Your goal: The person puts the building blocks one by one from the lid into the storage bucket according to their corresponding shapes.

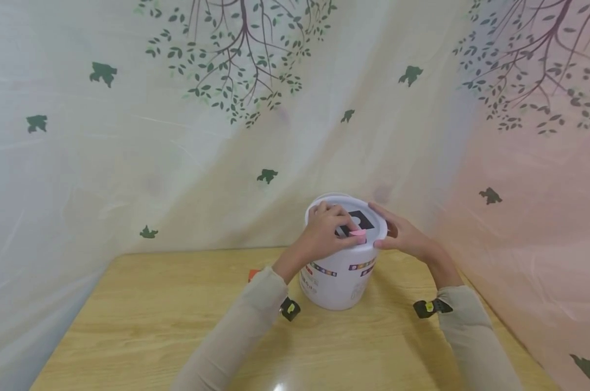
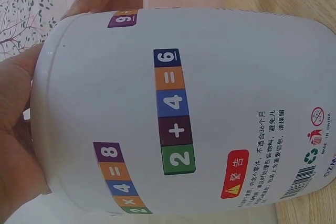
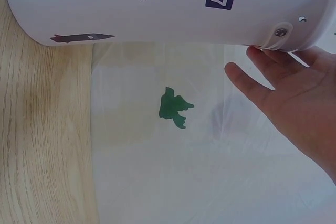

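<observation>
A white bucket (image 1: 336,282) stands upright on the table, printed with colored number-block sums. Bent fingers of my left hand (image 1: 326,228) grip the bucket's white lid (image 1: 344,203), with the thumb near its front rim. Between those fingertips shows a small pink patch (image 1: 357,233); I cannot tell whether it is a loose piece or part of the lid. At the right side, my right hand (image 1: 405,236) touches the rim with thumb and fingers spread. Its fingers (image 3: 252,85) reach by the handle's pivot (image 3: 281,32) in the right wrist view.
The wooden table (image 1: 177,315) meets a hanging cloth (image 1: 202,163) printed with trees and birds, close behind the bucket. A small orange object (image 1: 253,274) lies left of the bucket, partly hidden by the left sleeve.
</observation>
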Motion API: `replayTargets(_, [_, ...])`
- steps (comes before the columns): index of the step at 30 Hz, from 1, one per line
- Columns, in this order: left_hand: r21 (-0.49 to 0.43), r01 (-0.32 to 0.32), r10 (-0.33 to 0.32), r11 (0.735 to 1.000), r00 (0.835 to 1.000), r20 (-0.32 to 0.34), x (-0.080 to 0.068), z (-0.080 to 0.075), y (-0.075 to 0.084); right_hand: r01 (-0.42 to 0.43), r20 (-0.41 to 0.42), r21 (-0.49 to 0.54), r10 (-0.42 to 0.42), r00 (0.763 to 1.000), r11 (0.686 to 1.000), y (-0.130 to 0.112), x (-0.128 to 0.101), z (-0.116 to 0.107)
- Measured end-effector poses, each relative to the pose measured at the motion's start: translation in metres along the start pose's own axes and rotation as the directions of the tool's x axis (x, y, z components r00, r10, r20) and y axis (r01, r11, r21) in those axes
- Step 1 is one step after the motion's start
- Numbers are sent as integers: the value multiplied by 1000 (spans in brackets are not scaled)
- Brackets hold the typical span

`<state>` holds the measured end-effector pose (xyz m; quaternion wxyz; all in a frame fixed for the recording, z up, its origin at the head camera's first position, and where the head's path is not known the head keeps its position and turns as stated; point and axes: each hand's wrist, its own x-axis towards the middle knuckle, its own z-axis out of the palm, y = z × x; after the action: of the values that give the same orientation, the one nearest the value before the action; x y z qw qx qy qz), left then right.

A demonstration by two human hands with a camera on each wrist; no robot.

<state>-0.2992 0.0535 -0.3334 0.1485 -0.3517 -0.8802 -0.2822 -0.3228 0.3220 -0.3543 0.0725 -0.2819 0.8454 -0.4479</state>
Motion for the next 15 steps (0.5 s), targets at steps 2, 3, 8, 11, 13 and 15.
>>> replayTargets(2, [-1,2,-2,1000,1000,5,0,-1,1,-3,-1,0,3,1000,1000,0,0,0])
replayTargets(3, [0,3,-3,1000,1000,6,0,-1,1,-3,-2,-2,3,1000,1000,-1,0,0])
replayTargets(8, [-7,5,-5,1000,1000,3,1,-2,1,8,3,-1,-8,1000,1000,-3,0,-1])
replayTargets(11, [-20,0,-1,1000,1000,-19,-1,-2,0,8,7,2,-9,1000,1000,-4,0,-1])
replayTargets(13, [-33,-10,9,999,999,-41,-2,-2,-1,3,6,2,-3,1000,1000,-4,0,0])
replayTargets(15, [-45,-23,20,999,998,-68,-3,-2,-3,-7,0,2,7,1000,1000,-4,-1,1])
